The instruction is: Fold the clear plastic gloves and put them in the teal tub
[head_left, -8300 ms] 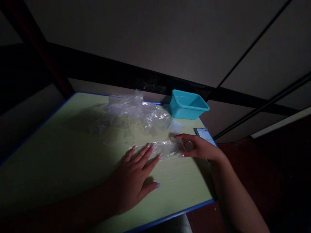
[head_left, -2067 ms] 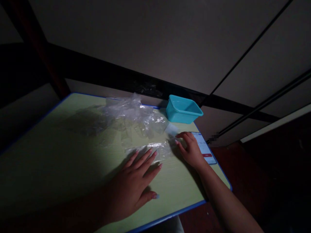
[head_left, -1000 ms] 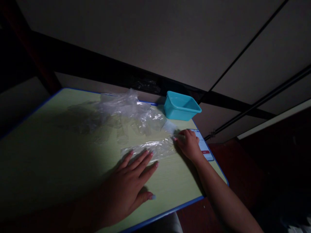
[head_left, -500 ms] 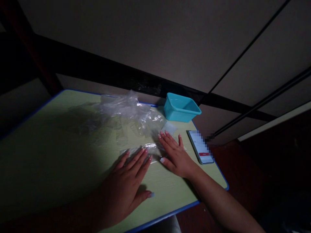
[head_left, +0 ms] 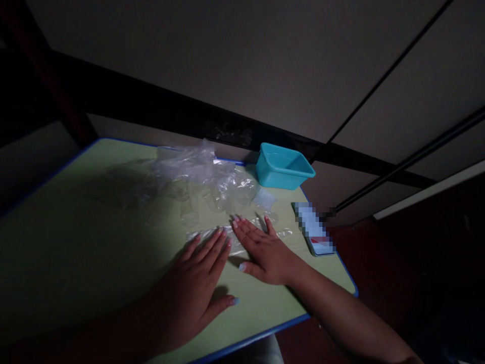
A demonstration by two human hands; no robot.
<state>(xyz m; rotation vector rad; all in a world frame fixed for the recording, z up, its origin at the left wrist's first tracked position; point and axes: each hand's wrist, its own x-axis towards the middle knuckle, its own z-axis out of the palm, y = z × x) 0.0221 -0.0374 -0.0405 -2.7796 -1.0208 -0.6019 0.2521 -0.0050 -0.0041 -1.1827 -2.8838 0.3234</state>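
Observation:
A flat strip of clear plastic lies across the table in front of me. On its left part rest the fingertips of my left hand, palm down with the thumb out to the side. My right hand also lies palm down, its fingers over the middle of the strip and its thumb apart, holding nothing. Beyond both hands spreads a heap of crumpled clear plastic bags. A small pale piece lies at the right end of that heap.
At the back right edge of the light green table stands a turquoise plastic basket. A phone with a lit screen lies near the right edge. Behind the table rises a panelled surface.
My right hand has slid left along the plastic strip, closer to my left hand, and the strip's right end now shows. My left hand has barely moved.

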